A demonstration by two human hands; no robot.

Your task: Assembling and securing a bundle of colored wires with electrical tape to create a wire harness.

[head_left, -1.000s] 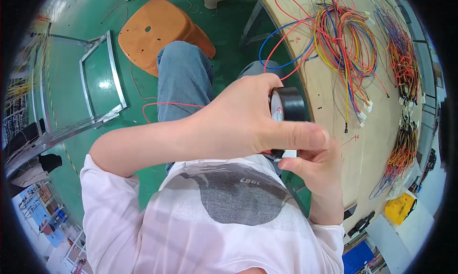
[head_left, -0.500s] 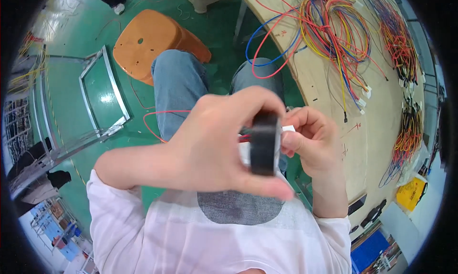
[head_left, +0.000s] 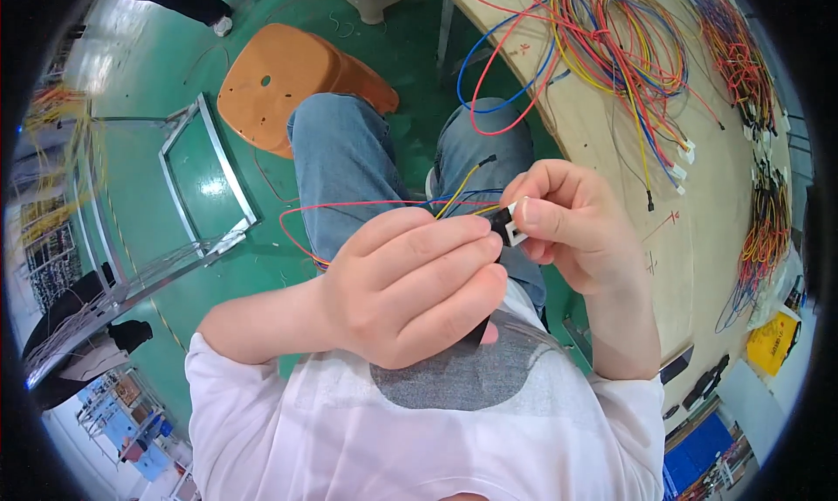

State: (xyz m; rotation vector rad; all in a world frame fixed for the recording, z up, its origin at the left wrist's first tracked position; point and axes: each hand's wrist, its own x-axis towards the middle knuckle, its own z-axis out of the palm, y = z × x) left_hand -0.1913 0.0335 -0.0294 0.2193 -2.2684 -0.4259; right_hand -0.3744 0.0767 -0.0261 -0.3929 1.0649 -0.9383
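My right hand [head_left: 580, 230] pinches a white plug connector [head_left: 515, 229] between thumb and fingers, above my lap. Against the connector's left side lies a piece of black tape [head_left: 499, 225], touched by the fingertips of my left hand [head_left: 419, 283]. That left hand is curled with its back up, closed round a roll of black tape [head_left: 477, 332]; only a dark edge of the roll shows below the fingers. Yellow, blue and red wires [head_left: 454, 200] run beside the connector across my knees. One yellow wire ends in a small black tip [head_left: 487, 161].
To the right, a wooden table [head_left: 611, 165] bears a coil of coloured wires [head_left: 611, 47] and further wire bundles [head_left: 759, 222] along its far edge. An orange stool [head_left: 279, 82] stands ahead of my knees. At left is a metal frame [head_left: 214, 161]. A person's leg shows at the top left.
My left hand has turned over, from the tape roll standing upright in its grip to the back of the hand covering it. Black tape now shows at the connector, still in my right hand.
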